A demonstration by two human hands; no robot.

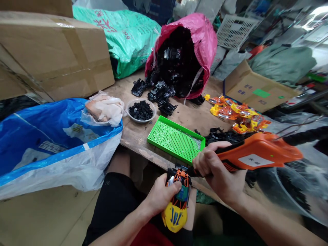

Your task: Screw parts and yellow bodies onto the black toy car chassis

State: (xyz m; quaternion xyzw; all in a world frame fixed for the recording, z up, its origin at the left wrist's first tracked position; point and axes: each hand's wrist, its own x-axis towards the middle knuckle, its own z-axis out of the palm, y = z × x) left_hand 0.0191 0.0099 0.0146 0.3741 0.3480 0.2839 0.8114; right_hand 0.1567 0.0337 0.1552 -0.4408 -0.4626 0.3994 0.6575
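The toy car (175,213) sits gripped in the left hand (160,194); held by that alone, it could twist if pushed. Just right of it, the right hand (217,167) wraps an orange power tool (258,153), whose nose might skid. Beyond, that hand's knuckles could knock the green tray (167,151) on the bench (188,112), spilling its small pieces.

There's one toy car (180,200), one orange tool (266,147), one tray (178,142), apparently four-plus shells (242,111).

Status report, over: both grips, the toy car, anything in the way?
Left grip closed on toy car. Right grip around orange power tool, nose beside car, contact unclear. Green tray just beyond, not between them.
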